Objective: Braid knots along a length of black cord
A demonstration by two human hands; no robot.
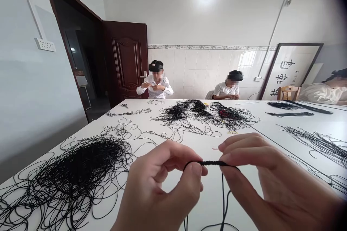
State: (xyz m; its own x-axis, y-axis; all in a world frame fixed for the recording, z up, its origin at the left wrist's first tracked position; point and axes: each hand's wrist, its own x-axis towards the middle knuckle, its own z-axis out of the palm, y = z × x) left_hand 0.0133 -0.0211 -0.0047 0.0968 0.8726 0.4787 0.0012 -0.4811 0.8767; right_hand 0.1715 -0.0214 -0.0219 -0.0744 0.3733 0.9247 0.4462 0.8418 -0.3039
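My left hand (159, 184) and my right hand (271, 184) both pinch a short braided black cord (210, 163) above the white table (173, 140), thumbs and forefingers at either end of the braid. Thin loose strands (223, 202) hang from it down toward the table. Its ends curve behind my fingertips and are partly hidden. To the left of my left hand spreads a large tangled heap of thin black cord (76, 173), not touching either hand.
Farther along the table lie tangled black cord heaps (184, 112), a length of braided cord (128, 112) and scissors (124, 105). Black strand bundles (290, 114) lie at the right. Two seated co-workers (154, 86) (229, 88) work beyond the far edge, and another person (322, 92) sits at the right.
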